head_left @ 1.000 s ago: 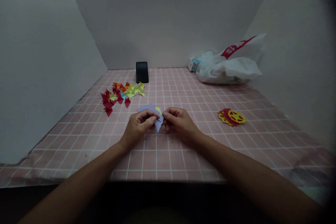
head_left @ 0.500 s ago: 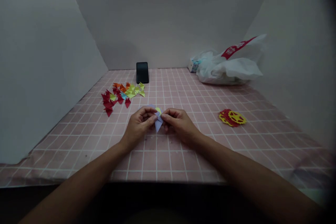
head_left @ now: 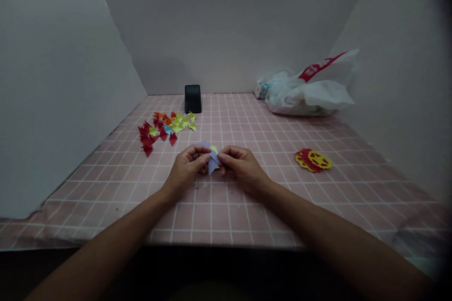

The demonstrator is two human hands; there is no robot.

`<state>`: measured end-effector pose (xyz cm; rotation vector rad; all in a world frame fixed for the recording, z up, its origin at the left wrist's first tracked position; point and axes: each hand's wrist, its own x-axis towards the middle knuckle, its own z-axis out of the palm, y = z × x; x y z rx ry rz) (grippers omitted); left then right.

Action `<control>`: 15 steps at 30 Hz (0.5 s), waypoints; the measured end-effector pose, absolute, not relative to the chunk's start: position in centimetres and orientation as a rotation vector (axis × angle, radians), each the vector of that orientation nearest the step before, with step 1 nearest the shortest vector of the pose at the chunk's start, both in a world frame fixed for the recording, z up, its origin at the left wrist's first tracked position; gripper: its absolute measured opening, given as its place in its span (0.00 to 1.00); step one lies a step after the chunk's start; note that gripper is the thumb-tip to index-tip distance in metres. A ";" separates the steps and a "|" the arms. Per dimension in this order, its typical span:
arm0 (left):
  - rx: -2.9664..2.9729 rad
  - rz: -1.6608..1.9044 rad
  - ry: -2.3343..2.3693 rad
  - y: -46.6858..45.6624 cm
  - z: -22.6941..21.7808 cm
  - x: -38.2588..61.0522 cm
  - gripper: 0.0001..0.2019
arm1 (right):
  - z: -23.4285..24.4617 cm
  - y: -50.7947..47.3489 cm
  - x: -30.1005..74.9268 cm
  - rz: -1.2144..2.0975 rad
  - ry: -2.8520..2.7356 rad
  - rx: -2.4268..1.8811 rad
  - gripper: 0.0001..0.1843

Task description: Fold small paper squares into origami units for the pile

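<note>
Both hands meet over the middle of the table around a small folded lilac paper (head_left: 213, 164). My left hand (head_left: 187, 164) pinches its left side between thumb and fingers. From the right, my right hand (head_left: 242, 164) pinches the opposite edge. A pointed flap of the paper hangs down between the two thumbs. Just behind it shows a bit of yellow-green paper (head_left: 213, 149); whether that belongs to the same piece I cannot tell. Parts of the folded paper are hidden by my fingers.
Several small folded paper pieces (head_left: 148, 139) in red, orange, yellow and blue lie at the left. A dark phone (head_left: 192, 99) leans upright at the back. Red and yellow cut-out discs (head_left: 319, 160) lie at the right, with a white plastic bag (head_left: 307, 96) and a small box (head_left: 260, 89) behind.
The paper's hanging flap has tilted slightly and its fold looks a little different. Both hands keep their pinch in nearly the same place. The whole view has shifted very slightly.
</note>
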<state>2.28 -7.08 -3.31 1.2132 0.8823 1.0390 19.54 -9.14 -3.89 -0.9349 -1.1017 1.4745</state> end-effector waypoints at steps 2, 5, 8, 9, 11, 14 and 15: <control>1.244 1.011 0.903 -7.0 -3.5 2.2 0.10 | -3.9 -9.2 19.5 1.462 -1.109 -0.943 0.11; 1.274 0.995 0.934 -6.8 -3.7 2.0 0.12 | -3.8 -9.2 19.4 1.436 -1.132 -0.972 0.09; 1.295 0.986 0.939 -6.7 -3.9 1.9 0.11 | -3.8 -9.2 19.4 1.388 -1.164 -0.991 0.08; 1.305 0.982 0.939 -6.7 -3.9 1.9 0.11 | -3.8 -9.2 19.3 1.379 -1.171 -0.993 0.09; 1.331 0.980 0.949 -6.6 -3.9 1.9 0.11 | -4.0 -9.2 19.3 1.374 -1.167 -0.994 0.09; 1.376 0.996 0.989 -6.7 -3.6 2.0 0.11 | -4.1 -9.2 19.3 1.410 -1.152 -0.973 0.10; 1.390 1.005 1.005 -6.8 -3.5 2.0 0.11 | -4.2 -9.1 19.4 1.425 -1.157 -0.961 0.11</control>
